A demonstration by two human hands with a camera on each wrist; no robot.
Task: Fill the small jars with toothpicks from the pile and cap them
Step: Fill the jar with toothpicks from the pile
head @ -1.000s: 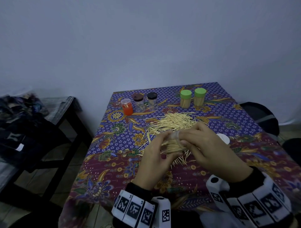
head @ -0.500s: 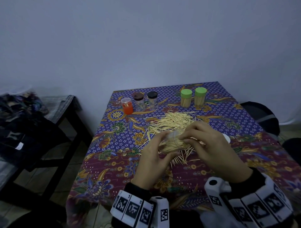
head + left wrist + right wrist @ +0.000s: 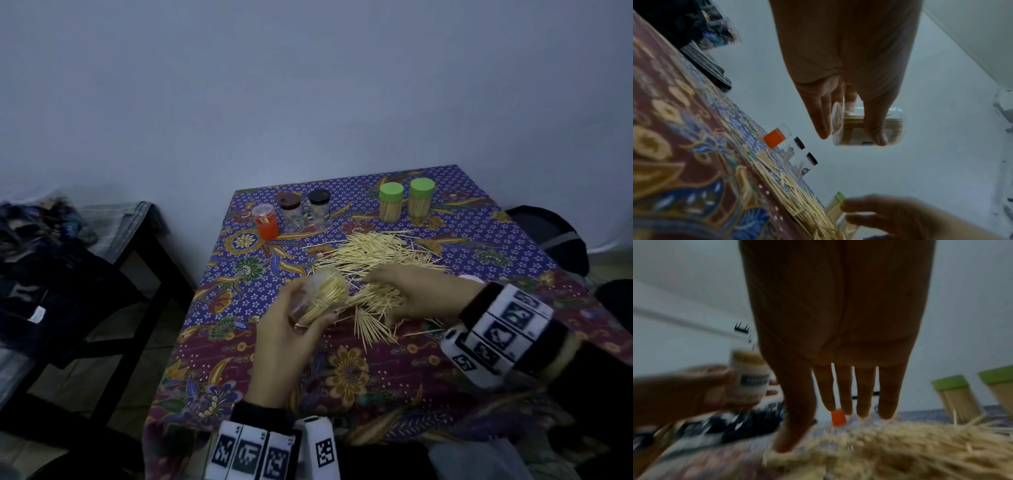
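Green caps already close two full jars (image 3: 390,206) at the far side of the worktop (image 3: 352,370). The orange jar (image 3: 265,222) and two dark-capped jars (image 3: 290,212) look nearly empty, so I judge most of the filling remains. The left hand (image 3: 291,339) grips an uncapped clear jar (image 3: 320,301) packed with toothpicks, held above the worktop. The right hand (image 3: 418,294) reaches with straight fingers onto the pile (image 3: 370,253), holding nothing.

Head cam looks down; wrist cams close, all share toothpick pile (image 3: 371,251).
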